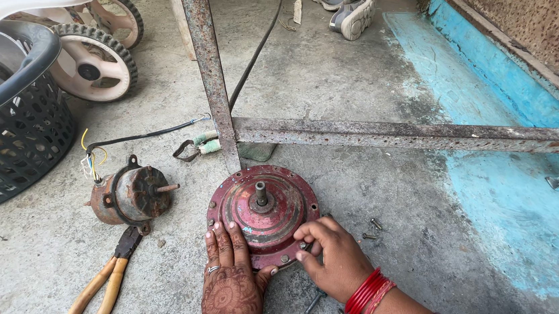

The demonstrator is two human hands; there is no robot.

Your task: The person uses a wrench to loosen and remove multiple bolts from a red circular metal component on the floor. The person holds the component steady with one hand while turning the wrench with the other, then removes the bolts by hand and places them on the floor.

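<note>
As the head view shows, the red motor housing (pixel 263 213) lies flat on the concrete floor (pixel 354 83), shaft up; our left hand (pixel 231 284) rests open and flat on its near rim, holding nothing, while our right hand (pixel 332 253) pinches with curled fingers at the near-right rim, on something too small to identify. Loose screws (pixel 372 228) right of the housing suggest its fasteners are partly out; the smaller motor (pixel 131 195) and pliers (pixel 96 294) lie to its left.

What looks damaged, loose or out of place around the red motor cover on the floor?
Loose screws lie scattered on the concrete beside the round red metal motor cover. The rusty small motor nearby has bare, frayed wires. Both look worn.
</note>
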